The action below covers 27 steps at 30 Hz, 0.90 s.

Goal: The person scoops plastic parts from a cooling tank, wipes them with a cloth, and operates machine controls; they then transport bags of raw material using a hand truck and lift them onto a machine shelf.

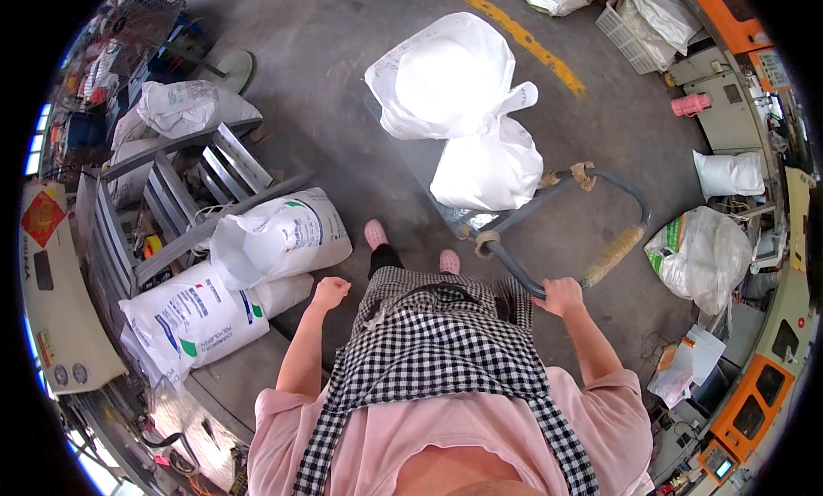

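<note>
My right hand (561,296) is wrapped around the grey tubular handle (641,206) of a flat cart, beside a stretch bound in tan wrapping (613,258). Two white sacks stand on the cart bed (420,172): a wide open-topped sack (441,84) with bright white contents, and a smaller white sack (489,168) nearer the handle. My left hand (332,292) hangs at my side with its fingers curled in and nothing visible in them. Just left of it, apart from it, are an opened printed white sack (296,234) and a flatter printed sack (197,320).
A grey metal frame with slats (171,192) stands at left, with pale sacks (189,106) behind it. Along the right are a clear plastic bag (703,260), a white sack (729,172), a white crate (630,37) and orange-and-cream machines (750,402). A yellow floor line (514,37) runs ahead.
</note>
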Each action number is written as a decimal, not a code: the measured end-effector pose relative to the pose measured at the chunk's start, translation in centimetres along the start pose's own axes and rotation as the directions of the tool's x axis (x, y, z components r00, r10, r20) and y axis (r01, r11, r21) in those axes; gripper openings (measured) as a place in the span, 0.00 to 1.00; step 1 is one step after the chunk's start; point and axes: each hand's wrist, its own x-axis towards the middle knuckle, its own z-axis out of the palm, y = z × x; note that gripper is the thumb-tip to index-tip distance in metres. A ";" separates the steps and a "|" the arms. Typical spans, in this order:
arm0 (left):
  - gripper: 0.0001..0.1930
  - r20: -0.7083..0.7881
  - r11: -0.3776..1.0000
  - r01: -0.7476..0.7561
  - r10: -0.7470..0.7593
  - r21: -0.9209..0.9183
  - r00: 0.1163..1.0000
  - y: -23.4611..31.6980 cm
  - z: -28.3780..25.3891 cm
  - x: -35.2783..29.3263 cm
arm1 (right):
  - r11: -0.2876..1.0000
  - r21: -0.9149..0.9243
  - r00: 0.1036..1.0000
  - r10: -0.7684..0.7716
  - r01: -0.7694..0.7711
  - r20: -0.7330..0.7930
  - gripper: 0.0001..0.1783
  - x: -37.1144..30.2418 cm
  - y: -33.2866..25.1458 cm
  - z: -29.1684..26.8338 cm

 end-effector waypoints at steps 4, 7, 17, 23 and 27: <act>0.13 0.049 0.999 -0.043 0.043 -0.001 0.998 -3.7 -5.2 4.2 | 0.994 0.008 0.946 0.102 -0.110 0.308 0.33 1.7 -1.1 -2.5; 0.13 0.019 0.978 -0.134 0.133 0.157 0.991 -1.9 -12.5 6.6 | 0.982 0.056 0.958 0.162 -0.179 0.237 0.33 4.8 -4.1 -4.5; 0.15 0.032 0.817 -0.362 0.390 0.448 0.920 13.4 -28.6 20.6 | 0.524 0.845 0.881 0.346 0.104 -0.323 0.22 24.7 -18.1 -17.4; 0.17 0.171 0.600 -0.574 0.594 0.557 0.786 27.1 -30.6 25.5 | 0.629 0.761 0.738 0.438 0.156 -0.514 0.22 32.9 -18.4 -24.0; 0.17 0.337 0.532 -0.659 0.580 0.533 0.741 34.5 -32.5 27.7 | 0.485 0.871 0.727 0.570 0.078 -0.383 0.18 36.1 -17.1 -24.7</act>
